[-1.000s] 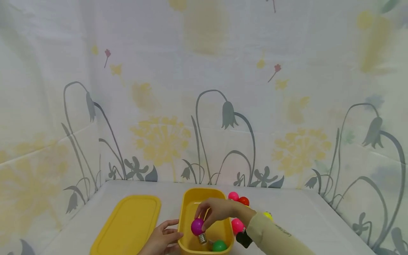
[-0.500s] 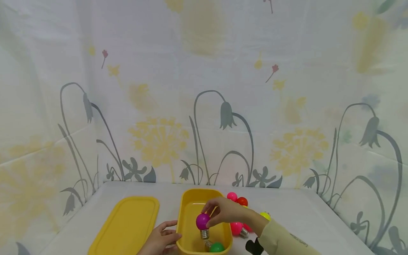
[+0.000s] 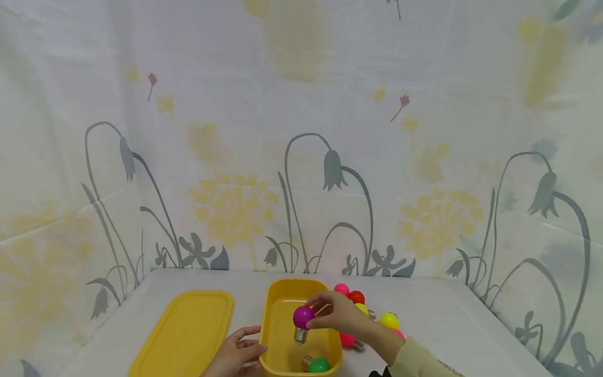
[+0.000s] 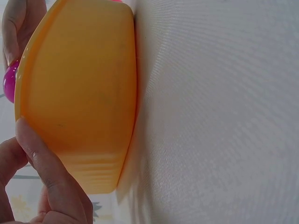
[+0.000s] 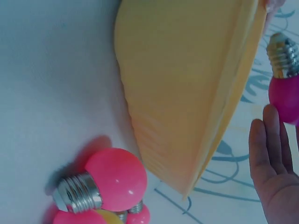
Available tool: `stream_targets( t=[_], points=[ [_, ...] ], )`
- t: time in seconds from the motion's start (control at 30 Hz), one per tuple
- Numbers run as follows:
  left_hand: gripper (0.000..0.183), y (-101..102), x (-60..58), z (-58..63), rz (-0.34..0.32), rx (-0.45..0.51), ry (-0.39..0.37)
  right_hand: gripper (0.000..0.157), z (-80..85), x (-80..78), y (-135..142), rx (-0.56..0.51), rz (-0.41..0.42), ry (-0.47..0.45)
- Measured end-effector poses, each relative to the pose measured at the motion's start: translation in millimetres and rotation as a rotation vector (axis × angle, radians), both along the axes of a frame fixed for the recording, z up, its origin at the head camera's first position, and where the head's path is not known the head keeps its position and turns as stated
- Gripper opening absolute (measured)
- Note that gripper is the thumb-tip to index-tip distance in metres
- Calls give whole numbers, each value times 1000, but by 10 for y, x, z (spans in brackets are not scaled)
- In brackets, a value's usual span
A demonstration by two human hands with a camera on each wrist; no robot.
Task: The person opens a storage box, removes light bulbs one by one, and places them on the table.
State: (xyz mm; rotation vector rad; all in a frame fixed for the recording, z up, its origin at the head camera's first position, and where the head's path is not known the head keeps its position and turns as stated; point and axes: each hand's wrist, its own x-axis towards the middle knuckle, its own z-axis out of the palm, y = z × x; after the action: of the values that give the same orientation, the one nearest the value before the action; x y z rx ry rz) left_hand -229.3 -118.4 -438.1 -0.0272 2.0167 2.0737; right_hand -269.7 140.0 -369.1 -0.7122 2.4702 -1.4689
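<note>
My right hand (image 3: 339,314) pinches a purple light bulb (image 3: 303,317) by its round globe, with the silver screw base pointing down, over the yellow plastic box (image 3: 273,314). In the right wrist view the bulb (image 5: 284,95) is beside the rim, its base partly cut off by the frame edge. A green bulb (image 3: 320,365) lies on its side in the near end of the box. My left hand (image 3: 235,353) holds the box's left side, thumb at the rim and fingers along the outer wall. The left wrist view shows that thumb (image 4: 42,161) against the rim.
Flat on the white table to the left lies a yellow lid (image 3: 183,335). Right of the box several loose bulbs are scattered, including a red one (image 3: 356,297), a yellow one (image 3: 389,320) and a pink one (image 5: 117,179). A patterned cloth (image 3: 301,209) hangs behind.
The right hand has raised the purple bulb slightly and shifted it away from the green bulb, its base turning more upright. The left hand stays at the box.
</note>
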Motion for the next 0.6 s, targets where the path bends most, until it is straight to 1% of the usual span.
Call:
stream_targets(
  t=[0.3,0.53,0.6],
  points=[
    [58,-9,-4,-19,-16,26,10,43,-94,54,101,-76,-124,-25],
    [59,-20,1,-16,-16,39,-2,45,-144,117,188,-78,-248,4],
    [59,-21,-1,-17,-16,42,-6,45,-151,128,220,-82,-269,14]
  ],
)
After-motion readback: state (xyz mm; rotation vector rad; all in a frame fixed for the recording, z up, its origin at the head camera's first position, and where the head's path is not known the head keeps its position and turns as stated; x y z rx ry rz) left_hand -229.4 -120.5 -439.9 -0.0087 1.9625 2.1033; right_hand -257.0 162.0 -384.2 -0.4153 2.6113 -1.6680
